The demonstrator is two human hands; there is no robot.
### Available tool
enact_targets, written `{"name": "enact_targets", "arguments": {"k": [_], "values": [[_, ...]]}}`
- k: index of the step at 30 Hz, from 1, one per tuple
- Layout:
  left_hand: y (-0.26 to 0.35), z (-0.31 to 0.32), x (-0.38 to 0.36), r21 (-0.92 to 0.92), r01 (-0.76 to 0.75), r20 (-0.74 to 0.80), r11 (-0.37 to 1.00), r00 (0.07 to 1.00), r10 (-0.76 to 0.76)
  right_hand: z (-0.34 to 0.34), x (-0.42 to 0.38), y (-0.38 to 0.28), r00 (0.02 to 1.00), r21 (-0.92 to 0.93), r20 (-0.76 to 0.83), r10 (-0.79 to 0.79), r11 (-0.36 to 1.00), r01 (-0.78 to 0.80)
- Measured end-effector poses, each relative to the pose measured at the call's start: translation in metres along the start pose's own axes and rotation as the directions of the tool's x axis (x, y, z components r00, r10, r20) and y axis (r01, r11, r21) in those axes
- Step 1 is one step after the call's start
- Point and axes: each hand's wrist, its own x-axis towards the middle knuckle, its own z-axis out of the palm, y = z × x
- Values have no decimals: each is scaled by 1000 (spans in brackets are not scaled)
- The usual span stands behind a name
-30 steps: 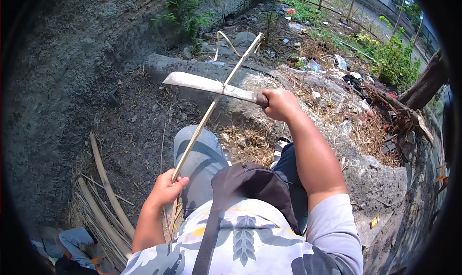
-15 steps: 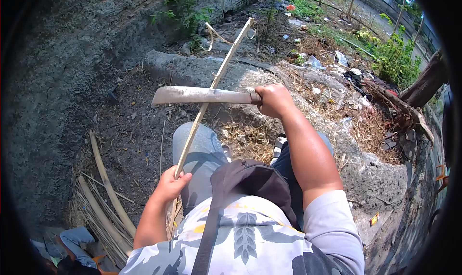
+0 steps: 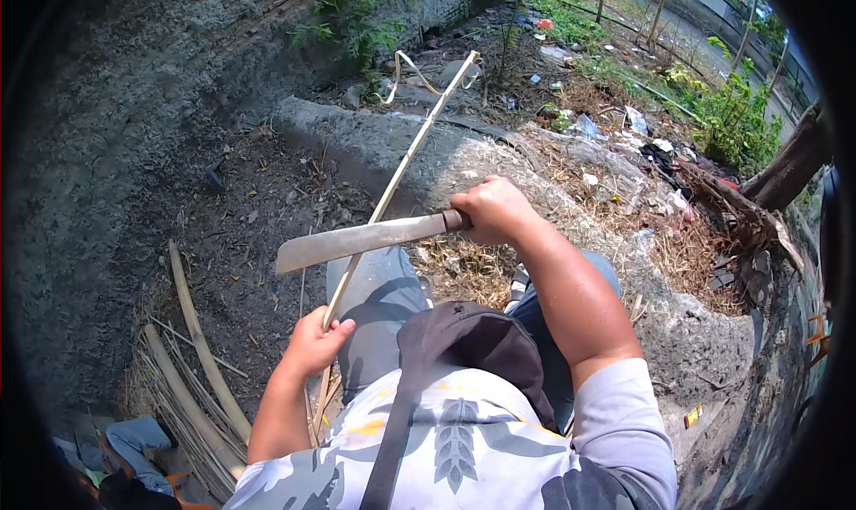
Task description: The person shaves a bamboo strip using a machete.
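Dirt ground (image 3: 259, 211) under machete (image 3: 361, 241); rough wall (image 3: 107, 189) alongside.

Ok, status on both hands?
Left hand gripping wood strip; right hand on machete. Blade crosses strip. Curled shaving at far end.

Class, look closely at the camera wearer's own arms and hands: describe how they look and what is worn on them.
The left hand and right hand are both gloveless, and no ring, watch or bracelet shows. The forearms are bare. The right sleeve is short, loose and plain pale grey. The shirt is white with grey leaf-like shapes.
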Motion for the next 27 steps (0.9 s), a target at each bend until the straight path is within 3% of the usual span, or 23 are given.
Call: {"name": "enact_targets", "arguments": {"k": [2,3,4,5,6,8,9,11,12,14,16,17,20,21,24,26,27], "values": [[0,-8,-5,45,-16,10,999,1000,15,-8,0,5,995,-20,-52,-86,996,85],[-5,-14,-9,52,-23,13,998,1000,23,-4,-3,18,985,-12,-167,-37,999,36],[-9,-20,-16,59,-26,20,998,999,24,-2,-5,30,969,7,-231,93,996,-93],[-8,-26,-24,61,19,-18,998,1000,-18,-4,-6,45,926,174,-141,351,929,-326],[-2,-28,-26,89,6,-17,996,1000,-4,-24,-10,46,861,414,-12,508,787,-458],[8,-33,-29,142,-18,-24,990,999,22,-22,-15,52,860,300,-39,509,827,-476],[8,-34,-28,122,43,-22,992,999,-40,-21,-16,47,865,279,-42,499,838,-470],[-17,-26,-24,88,12,-41,996,999,-9,-23,-18,39,868,237,-59,494,851,-468],[-17,-23,-22,75,-3,-40,997,999,6,-26,-17,37,869,241,25,495,840,-485],[-18,-14,-24,-7,49,10,999,999,-49,-26,-21,24,910,283,18,413,871,-401],[-1,-7,-18,-79,72,39,994,997,-69,-25,-17,10,967,120,35,253,960,-255],[8,-5,-14,3,5,26,1000,1000,-5,-22,-15,0,987,81,-25,160,984,-158],[-2,-5,-3,145,-2,17,989,1000,-1,-16,-7,-20,997,-31,21,-70,997,71],[-1,-9,-3,172,-23,10,985,1000,22,-17,-9,-23,992,-62,-54,-112,992,108],[-13,-26,-14,236,-66,-10,969,997,71,-26,-13,10,998,-32,-64,-12,999,10],[-34,-41,-23,240,-84,-42,967,994,97,-24,-20,41,909,114,-128,396,917,-383],[-31,-42,-27,228,-98,-46,969,993,111,-21,-22,56,880,159,-68,471,876,-456]]}}
